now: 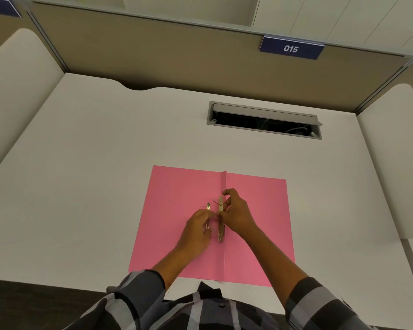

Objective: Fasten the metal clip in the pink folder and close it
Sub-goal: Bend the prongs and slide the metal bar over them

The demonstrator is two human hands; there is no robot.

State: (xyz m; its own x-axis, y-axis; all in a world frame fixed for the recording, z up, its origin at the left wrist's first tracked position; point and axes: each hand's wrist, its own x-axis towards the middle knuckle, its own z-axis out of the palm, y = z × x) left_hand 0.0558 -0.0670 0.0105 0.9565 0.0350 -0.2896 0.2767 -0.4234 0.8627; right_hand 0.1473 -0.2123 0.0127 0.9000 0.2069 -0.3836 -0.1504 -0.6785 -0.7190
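The pink folder lies open and flat on the counter, near its front edge, with the spine crease running away from the person. The metal clip sits along that crease, at about the folder's middle. The left hand has its grip closed on a small metal piece just left of the crease, probably the clip's loose bar or a prong, though the part is too small to tell. The right hand pinches the long strip of the clip from the right side, with the forefinger curled above it.

The step in hand looks like seating the fastener. To do it well, the right hand should pin the strip flat against the crease while the left lines its piece up square and presses it down until it lies flush. Only then should one cover be folded over along the crease.
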